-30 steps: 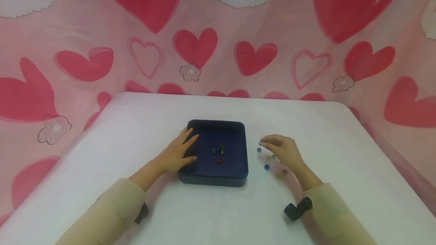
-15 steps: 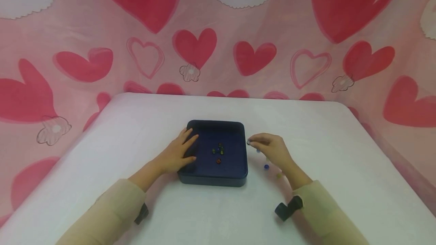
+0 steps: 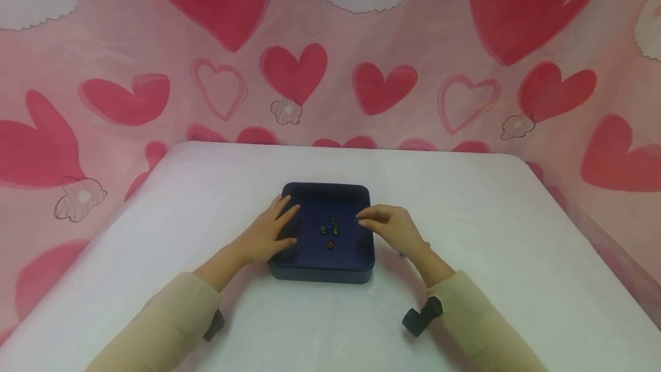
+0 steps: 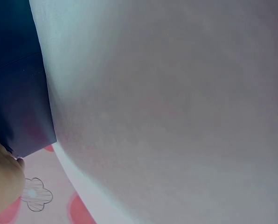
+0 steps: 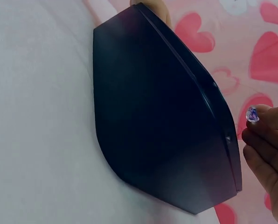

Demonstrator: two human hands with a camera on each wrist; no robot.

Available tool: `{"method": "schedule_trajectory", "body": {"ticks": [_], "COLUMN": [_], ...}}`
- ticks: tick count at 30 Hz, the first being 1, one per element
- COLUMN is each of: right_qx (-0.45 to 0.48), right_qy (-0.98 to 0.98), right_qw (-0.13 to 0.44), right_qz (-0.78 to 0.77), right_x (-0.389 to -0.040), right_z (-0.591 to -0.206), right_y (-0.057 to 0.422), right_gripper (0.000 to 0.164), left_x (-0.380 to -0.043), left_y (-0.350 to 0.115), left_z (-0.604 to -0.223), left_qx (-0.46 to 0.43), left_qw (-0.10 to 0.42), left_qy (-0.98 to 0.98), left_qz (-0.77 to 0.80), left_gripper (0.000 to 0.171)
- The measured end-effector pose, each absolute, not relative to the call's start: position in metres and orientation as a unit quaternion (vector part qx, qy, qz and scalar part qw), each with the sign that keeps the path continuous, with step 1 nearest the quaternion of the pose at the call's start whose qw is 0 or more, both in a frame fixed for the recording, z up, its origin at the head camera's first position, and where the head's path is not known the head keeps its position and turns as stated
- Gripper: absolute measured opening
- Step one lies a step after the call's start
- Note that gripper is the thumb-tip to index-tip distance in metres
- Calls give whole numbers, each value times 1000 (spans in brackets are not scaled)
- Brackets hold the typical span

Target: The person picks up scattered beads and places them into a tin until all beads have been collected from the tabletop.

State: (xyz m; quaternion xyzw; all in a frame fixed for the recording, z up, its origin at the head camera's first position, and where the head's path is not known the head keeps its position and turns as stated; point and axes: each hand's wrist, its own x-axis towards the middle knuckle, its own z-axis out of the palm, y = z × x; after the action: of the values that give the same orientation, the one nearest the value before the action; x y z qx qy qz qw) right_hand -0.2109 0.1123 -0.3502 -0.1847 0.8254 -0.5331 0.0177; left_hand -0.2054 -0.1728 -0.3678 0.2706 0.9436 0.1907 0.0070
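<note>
A dark blue rectangular tray [image 3: 322, 275] stands on the white table, with several small glass marbles [image 3: 330, 227] grouped near its middle and a reddish-brown marble [image 3: 331, 244] closer to the front. My left hand [image 3: 265, 234] rests on the tray's left rim, fingers spread and straight. Over the tray's right side, my right hand [image 3: 395, 227] pinches a clear marble with blue-purple inside [image 5: 253, 114] between thumb and fingertips. Its other fingers curl beneath in the right wrist view. The left wrist view shows mostly table, the tray's side and part of the hand.
To the right of the tray, a blue marble [image 3: 401, 255] shows partly under my right wrist; other marbles there are hidden. The white table [image 3: 465, 200] ends at a pink heart-patterned cloth [image 3: 330, 125]. Small black devices [image 3: 422, 317] hang at both wrists.
My right hand has moved left with the pinched marble, from above the loose marbles to over the tray's right side. The left hand and tray have stayed put.
</note>
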Motion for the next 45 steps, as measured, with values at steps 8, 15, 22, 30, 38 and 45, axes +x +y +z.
{"method": "schedule_trajectory", "body": {"ticks": [8,15,22,30,38,45], "right_qx": [-203,-221,-241,-260,-273,-288], "right_qy": [823,827,823,838,854,858], "right_qw": [34,44,53,52,61,75], "right_qz": [-529,-515,-511,-478,-440,-418], "right_x": [-212,-212,-213,-218,-223,-226], "right_z": [-355,-354,-353,-355,-354,-360], "right_y": [99,89,77,66,57,48], "right_gripper": [18,17,16,14,14,13], "left_x": [-207,-206,-207,-208,-207,-207], "left_y": [-173,-173,-173,-173,-174,-175], "left_z": [-368,-368,-369,-369,-367,-368], "left_qx": [272,270,273,270,274,269], "left_qw": [7,12,10,20,17,23], "left_qy": [943,943,943,945,943,945], "left_qz": [193,195,192,186,187,184], "left_gripper": [66,67,67,66,67,67]}}
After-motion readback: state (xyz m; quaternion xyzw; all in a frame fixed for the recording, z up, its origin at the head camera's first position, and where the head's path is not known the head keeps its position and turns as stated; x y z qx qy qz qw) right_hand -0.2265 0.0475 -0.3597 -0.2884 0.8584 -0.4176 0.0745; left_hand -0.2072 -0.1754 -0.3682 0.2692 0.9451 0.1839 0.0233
